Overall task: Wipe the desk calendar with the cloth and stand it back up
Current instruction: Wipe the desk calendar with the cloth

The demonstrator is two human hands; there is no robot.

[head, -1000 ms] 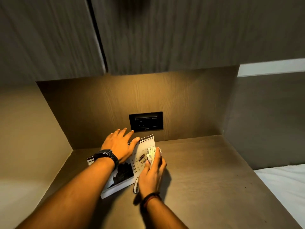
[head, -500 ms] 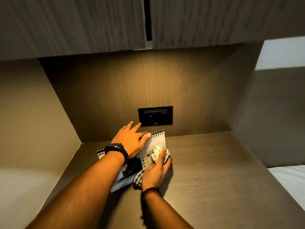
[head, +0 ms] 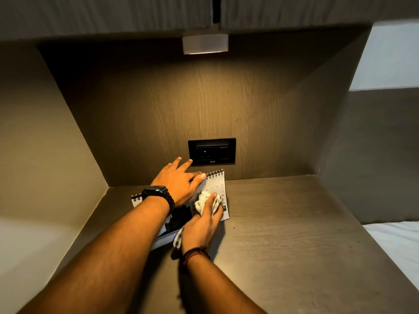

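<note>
Filling most of the view, the brown wooden table [head: 283, 234] sits in a lamp-lit alcove, with a black wall socket [head: 212, 151] set in the back panel and a white bed [head: 396, 245] showing at the right edge. Lying flat on the table near the back wall is the desk calendar [head: 217, 184], its spiral-bound edge away from the person and its long axis running from the near left to the far right. The left hand [head: 179, 181] lies spread and flat over the calendar's upper left part, thumb along the spiral, pinning it down rather than closing round anything; a black watch [head: 158, 193] sits on that wrist. The right hand [head: 204, 223] is just beside it, over the calendar's right half, its grip loosely curled on the cloth [head: 205, 200], a small pale bunched rag pressed to the page, with a tail hanging out below the palm. Judging from this, wiping is under way and the calendar is not yet stood up. The spiral edge lies ahead of both hands, and the left hand is nearer to it, so that hand seems better placed to lift it upright.
</note>
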